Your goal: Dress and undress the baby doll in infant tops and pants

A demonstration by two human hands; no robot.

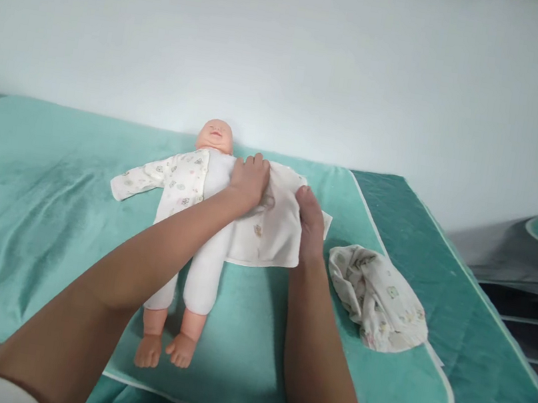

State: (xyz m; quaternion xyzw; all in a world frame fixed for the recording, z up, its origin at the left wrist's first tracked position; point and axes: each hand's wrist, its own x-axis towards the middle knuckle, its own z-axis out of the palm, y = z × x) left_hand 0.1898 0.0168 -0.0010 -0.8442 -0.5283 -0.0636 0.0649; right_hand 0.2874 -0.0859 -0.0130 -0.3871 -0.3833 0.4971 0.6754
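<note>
Doll (215, 136) lies on its back on a teal towel (47, 195), head toward 12 o'clock and bare feet toward 6. It wears white leggings and a printed jacket (269, 232) whose front panel is spread open toward 3 o'clock. One sleeve (138, 180) stretches out toward 9 o'clock.

The left hand (249, 182) rests on the doll's chest, its fingers curled shut over a bunch of the jacket's cloth near the collar. The right hand (309, 224) lies at 3 o'clock of the left one, just beside it, on the outer edge of the open panel. Its fingers are laid along the fabric, but the thumb is hidden, so I cannot tell whether it pinches the cloth.

A crumpled garment (378, 299) of similar print sits at 4 o'clock from the doll, near the towel's white-trimmed edge. A pale wall (291, 50) rises behind, at 12 o'clock.
</note>
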